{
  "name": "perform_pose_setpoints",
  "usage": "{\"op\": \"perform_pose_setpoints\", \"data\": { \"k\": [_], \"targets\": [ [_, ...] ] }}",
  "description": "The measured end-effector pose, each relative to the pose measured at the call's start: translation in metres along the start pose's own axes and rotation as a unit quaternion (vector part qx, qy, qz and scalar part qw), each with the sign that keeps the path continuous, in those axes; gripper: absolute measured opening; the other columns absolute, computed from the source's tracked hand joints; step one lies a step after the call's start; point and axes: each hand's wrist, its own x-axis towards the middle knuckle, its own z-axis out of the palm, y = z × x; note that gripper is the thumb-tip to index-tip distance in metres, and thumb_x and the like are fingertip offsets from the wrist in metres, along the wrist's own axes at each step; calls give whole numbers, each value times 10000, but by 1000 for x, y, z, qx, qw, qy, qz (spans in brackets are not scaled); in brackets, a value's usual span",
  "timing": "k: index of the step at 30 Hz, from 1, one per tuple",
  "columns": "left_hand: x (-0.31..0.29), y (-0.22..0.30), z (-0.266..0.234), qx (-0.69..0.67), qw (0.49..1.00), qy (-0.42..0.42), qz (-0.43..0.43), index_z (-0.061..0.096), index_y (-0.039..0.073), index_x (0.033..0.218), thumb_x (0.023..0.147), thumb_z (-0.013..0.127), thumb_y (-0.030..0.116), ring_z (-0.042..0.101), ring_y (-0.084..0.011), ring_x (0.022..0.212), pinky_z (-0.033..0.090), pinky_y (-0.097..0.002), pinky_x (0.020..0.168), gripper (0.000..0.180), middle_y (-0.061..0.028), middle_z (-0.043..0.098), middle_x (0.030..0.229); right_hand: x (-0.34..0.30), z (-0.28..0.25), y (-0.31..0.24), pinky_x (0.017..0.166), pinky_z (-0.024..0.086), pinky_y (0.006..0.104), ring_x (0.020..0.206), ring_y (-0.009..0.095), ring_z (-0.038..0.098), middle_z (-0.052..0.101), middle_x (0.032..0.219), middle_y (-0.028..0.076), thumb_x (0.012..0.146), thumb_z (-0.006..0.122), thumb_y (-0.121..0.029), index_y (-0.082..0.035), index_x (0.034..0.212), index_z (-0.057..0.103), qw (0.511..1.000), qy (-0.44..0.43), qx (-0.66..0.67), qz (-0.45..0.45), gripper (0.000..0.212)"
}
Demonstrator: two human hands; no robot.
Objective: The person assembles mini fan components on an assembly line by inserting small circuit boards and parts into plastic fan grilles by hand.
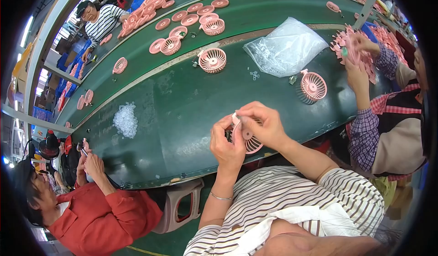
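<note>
Close to the bench's near edge, a round pink slatted fan housing (252,144) is between my two hands. My left hand (227,143) is closed around its left side. My right hand (263,124) is bent over its top, with fingers closed at the housing's neck. A small pale piece (236,118) shows at the fingertips; its kind cannot be made out. To the right lies another pink fan housing (314,86) with a small metal part attached. A further housing (212,60) stands ahead of my hands, also with a metal part.
A pile of small transparent rings (125,120) lies left on the green bench (178,110). A plastic bag (287,46) lies ahead right. Beyond, a conveyor (141,69) carries several pink housings and discs. Co-workers sit at left (100,215) and right (383,128); another is across (105,23).
</note>
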Motion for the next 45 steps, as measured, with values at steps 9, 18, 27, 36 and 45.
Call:
{"op": "perform_pose_setpoints", "data": {
  "k": [9,18,27,36,45],
  "targets": [
    [7,-1,1,-40,999,-23,0,649,34,1046,752,671,-15,622,-225,761,506,-312,667,299,-112,619,868,0,-12,-3,719,520,262,840,159,604,589,1062,136,866,555,10,68,1077,606,995,-31,81,43,224],
    [8,-8,13,-68,986,-147,38,588,50,1063,736,658,-1,604,-291,805,487,-353,695,339,-124,592,896,0,-47,6,807,475,320,947,254,585,574,1080,167,852,588,-52,35,1094,600,979,-148,-111,-85,257],
    [178,-91,44,217,959,-8,-180,542,34,1170,792,649,399,616,-309,867,458,-434,823,537,-130,654,920,11,-191,56,695,489,357,794,284,618,621,908,190,851,577,-122,22,905,676,926,139,-347,56,183],
    [197,-143,69,225,972,-67,-26,634,77,1126,830,617,134,603,-354,933,482,-402,813,302,-163,626,1061,64,-167,15,710,506,363,783,314,617,615,893,164,803,637,-80,27,886,648,870,256,-411,-92,136],
    [75,-44,2,-250,925,-92,-269,597,6,1190,829,649,10,595,-112,843,479,-245,771,365,-58,626,943,315,-73,138,754,528,452,896,371,625,640,945,199,731,574,-9,6,997,616,808,46,-585,-57,270]
  ]
}}
